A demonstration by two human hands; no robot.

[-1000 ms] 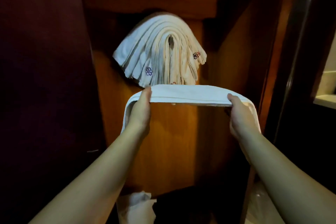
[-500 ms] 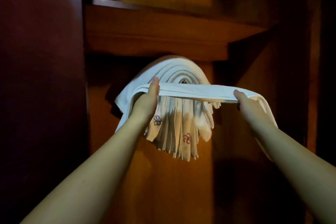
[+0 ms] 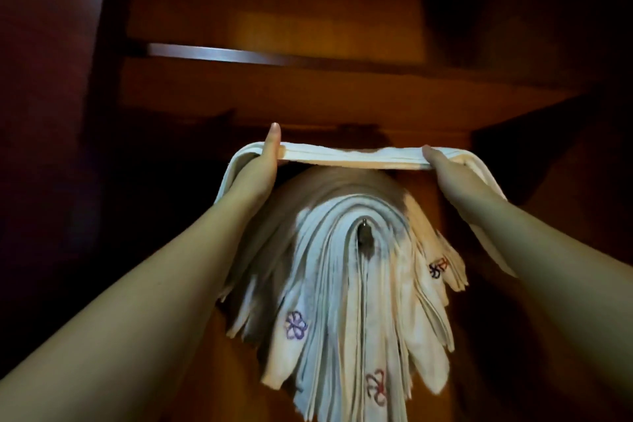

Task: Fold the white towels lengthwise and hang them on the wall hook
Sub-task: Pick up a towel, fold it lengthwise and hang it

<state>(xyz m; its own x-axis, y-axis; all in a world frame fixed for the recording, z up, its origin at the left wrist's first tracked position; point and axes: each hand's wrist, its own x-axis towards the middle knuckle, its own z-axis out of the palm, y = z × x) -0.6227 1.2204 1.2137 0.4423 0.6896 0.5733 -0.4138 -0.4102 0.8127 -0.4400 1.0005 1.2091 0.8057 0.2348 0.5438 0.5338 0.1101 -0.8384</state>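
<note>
The wooden wall (image 3: 342, 103) fills the view behind everything, with a dark shelf edge (image 3: 219, 53) running across well above the fingers and deep shadow to either side. Below the fingers hangs the big stack of towels (image 3: 342, 301), already draped over the hook (image 3: 364, 228), whose small metal tip shows at the crown of the stack, under and between the two hands. Little embroidered flowers mark several hanging ends.

The folded towel (image 3: 349, 156) is stretched flat between the hands, its ends drooping outside each wrist. The left hand (image 3: 262, 168) pinches it with the thumb on the near edge and the fingers (image 3: 274, 134) curled over the far side; the right hand (image 3: 442, 169) grips the other end the same way, though its far fingers are hidden by the cloth.

Over the last second the towel has risen from below the stack, past its face, to sit just above its crown. By my reading that means the lift is done and what remains is to carry the towel in over the hook and lower it onto the pile.

Room is tight upward: the shelf underside lies not far above the fingers. Sideways there is open space, and the stack's rounded top leaves a narrow gap beneath the stretched cloth.
</note>
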